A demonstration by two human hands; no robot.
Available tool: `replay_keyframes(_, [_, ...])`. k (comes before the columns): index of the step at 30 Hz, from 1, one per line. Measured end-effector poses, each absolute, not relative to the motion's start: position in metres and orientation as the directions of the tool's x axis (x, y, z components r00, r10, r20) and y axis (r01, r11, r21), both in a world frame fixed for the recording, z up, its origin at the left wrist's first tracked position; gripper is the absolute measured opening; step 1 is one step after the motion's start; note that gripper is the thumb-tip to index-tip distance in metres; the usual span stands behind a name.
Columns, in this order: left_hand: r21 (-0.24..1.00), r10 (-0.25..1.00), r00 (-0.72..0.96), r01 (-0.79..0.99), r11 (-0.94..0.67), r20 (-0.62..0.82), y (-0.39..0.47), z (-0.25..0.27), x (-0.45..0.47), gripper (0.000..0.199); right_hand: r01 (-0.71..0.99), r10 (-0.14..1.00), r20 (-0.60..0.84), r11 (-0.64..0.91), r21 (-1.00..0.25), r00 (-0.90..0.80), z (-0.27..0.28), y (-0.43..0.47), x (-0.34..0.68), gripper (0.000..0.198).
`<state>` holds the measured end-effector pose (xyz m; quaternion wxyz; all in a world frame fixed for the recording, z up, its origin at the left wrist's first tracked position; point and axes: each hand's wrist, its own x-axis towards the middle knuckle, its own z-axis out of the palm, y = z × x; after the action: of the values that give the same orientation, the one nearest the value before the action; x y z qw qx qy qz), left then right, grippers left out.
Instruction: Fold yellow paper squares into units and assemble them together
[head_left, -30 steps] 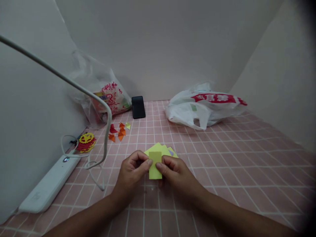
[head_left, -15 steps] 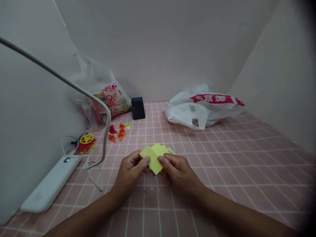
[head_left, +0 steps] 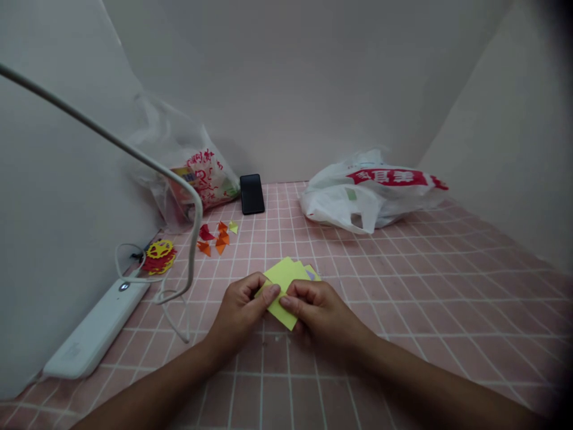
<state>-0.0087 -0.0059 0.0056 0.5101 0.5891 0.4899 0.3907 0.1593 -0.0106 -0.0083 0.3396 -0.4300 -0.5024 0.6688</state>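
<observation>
Several square sheets of yellow paper (head_left: 290, 273) are fanned out between my two hands, above the pink tablecloth. My left hand (head_left: 242, 307) pinches the left edge of the front sheet, thumb on top. From the other side, my right hand (head_left: 320, 307) grips the sheets with its thumb pressed on the front one. The thumbs sit close together, and the lower corner of the front sheet points down toward me. Behind the sheets, near my right fingers, a bit of pale purple shows. My other fingers are mostly hidden under the paper.
Small folded orange papers (head_left: 222, 240), with red and yellow ones, lie ahead to the left. Beyond are a black phone (head_left: 252, 194) and plastic bags (head_left: 340, 203). Yellow and red cut-outs (head_left: 160, 254) and a white power bank (head_left: 96, 328) lie left. A cable (head_left: 111, 140) arcs overhead.
The front yellow sheet has shifted right and down, lining up more with the sheets behind it. My left thumb has come nearer to the right one.
</observation>
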Motion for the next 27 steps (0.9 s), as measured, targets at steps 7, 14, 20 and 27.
replay_keyframes(7, [0.997, 0.985, 0.167, 0.066, 0.039, -0.05, 0.0, 0.004, -0.013, 0.032, -0.069, 0.943, -0.136, -0.164, -0.984, -0.302, -0.01, 0.0, 0.165, 0.026])
replay_keyframes(14, [0.994, 0.974, 0.206, -0.037, 0.101, -0.092, 0.0, 0.002, -0.01, 0.028, -0.158, 0.953, -0.081, -0.132, -0.979, -0.293, -0.016, 0.006, 0.167, 0.028])
replay_keyframes(20, [0.985, 0.964, 0.252, 0.169, 0.042, -0.085, 0.003, 0.004, -0.013, 0.028, 0.053, 0.944, -0.075, -0.062, -0.997, -0.32, -0.008, 0.001, 0.168, 0.026])
replay_keyframes(27, [0.985, 0.975, 0.211, 0.172, 0.03, -0.067, 0.001, 0.001, -0.012, 0.028, -0.055, 0.95, -0.092, -0.113, -0.992, -0.299, -0.013, 0.006, 0.168, 0.029])
